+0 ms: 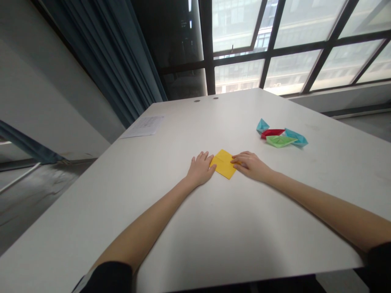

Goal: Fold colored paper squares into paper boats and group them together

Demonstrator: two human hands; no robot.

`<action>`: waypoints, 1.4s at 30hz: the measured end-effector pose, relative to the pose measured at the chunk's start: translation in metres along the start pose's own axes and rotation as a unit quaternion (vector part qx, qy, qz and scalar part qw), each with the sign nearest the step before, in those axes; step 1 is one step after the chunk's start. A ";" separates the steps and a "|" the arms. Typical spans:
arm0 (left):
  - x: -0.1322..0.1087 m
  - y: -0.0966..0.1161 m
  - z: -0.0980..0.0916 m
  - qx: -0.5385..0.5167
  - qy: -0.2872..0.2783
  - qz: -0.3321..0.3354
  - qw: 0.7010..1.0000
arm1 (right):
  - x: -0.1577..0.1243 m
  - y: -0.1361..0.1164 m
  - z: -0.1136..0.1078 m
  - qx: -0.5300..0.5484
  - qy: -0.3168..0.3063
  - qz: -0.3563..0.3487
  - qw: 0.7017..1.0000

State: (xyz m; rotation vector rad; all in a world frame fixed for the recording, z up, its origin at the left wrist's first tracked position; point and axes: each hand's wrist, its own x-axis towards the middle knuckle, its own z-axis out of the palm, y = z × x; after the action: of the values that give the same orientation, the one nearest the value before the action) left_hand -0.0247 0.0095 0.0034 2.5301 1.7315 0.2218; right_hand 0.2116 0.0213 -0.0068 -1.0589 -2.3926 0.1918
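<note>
A yellow sheet of origami paper [224, 163] lies on the white table, turned so that one corner points towards me. Flat on the tabletop, my left hand [201, 167] has its fingers spread, and its thumb rests at the paper's left corner. At the opposite corner is my right hand [249, 165], its fingers bent and drawn together over the paper's edge. That right corner is partly hidden beneath the fingers.
Folded paper boats, a green one [280, 141], a red one [272, 133] and blue ones [297, 137], sit together at the right. A printed sheet [145, 126] lies by the table's left edge. Windows and a blue curtain [113, 53] stand behind the table [183, 228].
</note>
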 end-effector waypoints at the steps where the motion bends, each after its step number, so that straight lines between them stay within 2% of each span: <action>1: -0.001 0.000 0.000 0.000 0.012 0.008 1.000 | 0.000 0.000 0.000 -0.011 0.007 0.012 1.000; 6: -0.002 0.001 0.000 0.004 0.071 0.026 0.997 | -0.001 0.002 0.004 -0.041 0.010 0.054 0.998; 15: -0.002 0.003 -0.004 -0.023 0.129 0.055 0.990 | -0.001 0.006 0.004 0.015 0.040 0.067 0.997; 19: -0.002 0.003 -0.004 -0.036 0.144 0.061 0.987 | -0.001 0.004 0.002 0.039 0.054 0.049 0.997; 25: -0.002 0.003 -0.007 -0.038 0.135 0.104 0.985 | -0.001 0.001 0.001 0.044 0.042 0.010 0.998; 32: -0.002 0.003 -0.006 -0.005 0.114 0.157 0.981 | -0.002 -0.002 0.002 0.000 0.020 -0.013 1.000; 42: -0.008 0.022 -0.006 0.028 0.122 0.126 0.984 | -0.001 -0.010 -0.002 -0.035 -0.021 -0.021 0.999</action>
State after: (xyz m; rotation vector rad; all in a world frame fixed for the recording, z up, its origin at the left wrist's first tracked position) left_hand -0.0078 -0.0059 0.0116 2.8652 1.5003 0.5255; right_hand 0.2071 0.0131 -0.0019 -1.0453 -2.4739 0.1175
